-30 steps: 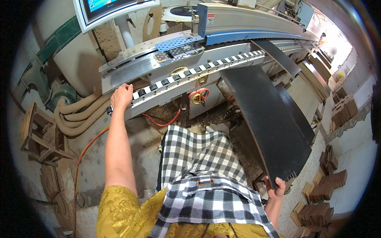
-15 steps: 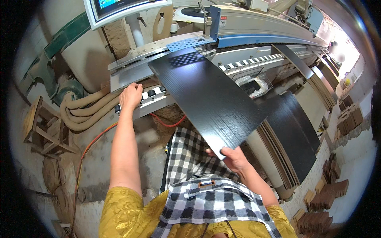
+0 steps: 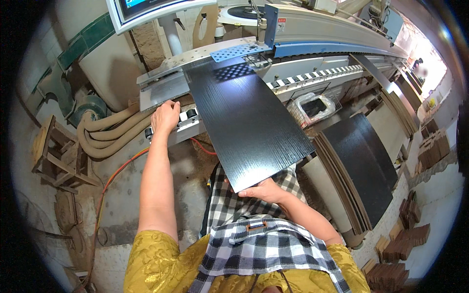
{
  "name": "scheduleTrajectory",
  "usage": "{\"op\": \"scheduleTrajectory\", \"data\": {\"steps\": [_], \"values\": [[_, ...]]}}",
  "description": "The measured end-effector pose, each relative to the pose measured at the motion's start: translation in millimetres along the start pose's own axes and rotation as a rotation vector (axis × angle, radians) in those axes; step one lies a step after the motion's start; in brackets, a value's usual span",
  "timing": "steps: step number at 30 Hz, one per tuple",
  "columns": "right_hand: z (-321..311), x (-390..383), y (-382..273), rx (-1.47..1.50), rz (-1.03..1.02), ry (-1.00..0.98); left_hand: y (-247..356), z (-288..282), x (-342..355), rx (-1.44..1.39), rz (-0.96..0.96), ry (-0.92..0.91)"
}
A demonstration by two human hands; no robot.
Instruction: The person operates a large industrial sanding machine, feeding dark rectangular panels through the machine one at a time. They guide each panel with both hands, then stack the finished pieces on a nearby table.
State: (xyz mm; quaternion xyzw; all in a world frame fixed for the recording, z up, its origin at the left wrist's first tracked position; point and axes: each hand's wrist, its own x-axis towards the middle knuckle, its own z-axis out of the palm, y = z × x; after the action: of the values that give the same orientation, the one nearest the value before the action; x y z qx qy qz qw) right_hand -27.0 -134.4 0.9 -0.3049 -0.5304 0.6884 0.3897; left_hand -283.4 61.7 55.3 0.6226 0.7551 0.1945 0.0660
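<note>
A black wood-grain panel (image 3: 249, 117) slants from the machine toward me. Its far end lies on the infeed beneath a blue perforated plate (image 3: 239, 52). My right hand (image 3: 262, 190) grips the near edge close to its left corner, thumb on top and the other fingers mostly under the panel. To the panel's left, my left hand (image 3: 166, 117) rests on the roller rail (image 3: 189, 128) beside a grey metal table (image 3: 163, 93), its fingers curled over; the fingertips are partly hidden. A small gap parts this hand from the panel.
A stack of black panels (image 3: 359, 166) stands at my right, with another board pile (image 3: 398, 112) beyond. Ribbed hoses (image 3: 105, 134) and a wooden stool (image 3: 61, 151) are at the left. A monitor (image 3: 156, 12) hangs above; a lined wire basket (image 3: 315, 106) sits below the machine.
The panel has swung at its near end to the left and sits straighter to the machine. My right hand has moved left with it. My left hand stays on the rail.
</note>
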Motion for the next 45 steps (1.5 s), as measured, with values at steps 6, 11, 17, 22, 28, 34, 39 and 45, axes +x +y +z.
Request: {"op": "scheduleTrajectory", "data": {"steps": [6,11,17,22,28,34,39,45], "values": [[-10,-6,11,-0.056,-0.063,0.085,0,0,0,-0.006,-0.005,-0.002],[-25,-18,11,0.001,0.011,0.195,-2,3,2,-0.013,-0.005,-0.003],[-46,-31,10,0.037,-0.065,0.312,-4,5,4,0.005,0.0,0.007],[-69,-45,12,-0.026,-0.041,0.505,-4,4,3,0.016,0.003,0.021],[-102,-62,19,0.152,-0.163,0.731,0,3,2,0.019,0.009,0.024],[-127,-87,-12,-0.022,-0.184,0.999,-3,4,4,0.023,0.02,0.017],[-146,-180,-22,-0.583,-0.182,1.411,-2,3,3,0.016,0.014,0.01],[-150,-336,-3,-1.76,0.433,1.769,0,0,1,0.024,-0.01,0.01]]}}
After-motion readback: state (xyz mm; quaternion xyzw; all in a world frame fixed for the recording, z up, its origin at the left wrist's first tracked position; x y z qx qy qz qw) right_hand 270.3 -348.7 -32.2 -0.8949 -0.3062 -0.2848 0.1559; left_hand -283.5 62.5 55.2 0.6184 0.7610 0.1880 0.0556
